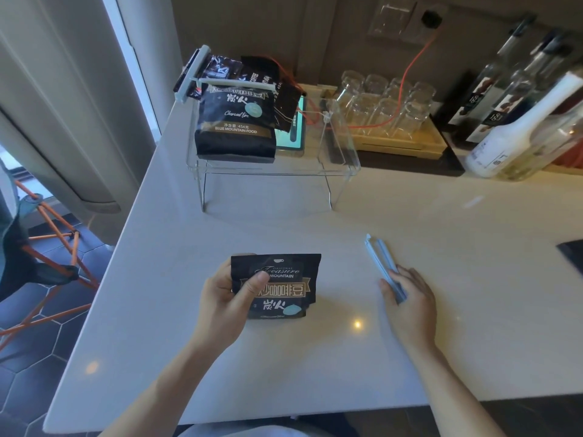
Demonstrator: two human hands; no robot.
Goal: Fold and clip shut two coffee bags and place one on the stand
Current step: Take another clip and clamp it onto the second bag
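A black coffee bag [284, 279] stands upright on the white counter in front of me. My left hand [225, 302] grips its left side, thumb across the front, and the bag's top is unclipped. Off to the right, my right hand [410, 301] closes on the near end of a long pale blue sealing clip [380, 263] that lies on the counter with its jaws apart at the far end. Further back, a second black coffee bag [235, 124] stands on the clear acrylic stand [340, 165], with a pale clip [230, 83] across its folded top.
More dark bags [252, 74] lean behind the stand, with another pale clip [195, 74] at their left. Upturned glasses [388, 102] fill a wooden tray at the back. Bottles [511, 121] crowd the back right. The counter's left edge drops to a tiled floor with an orange-legged chair [41, 247].
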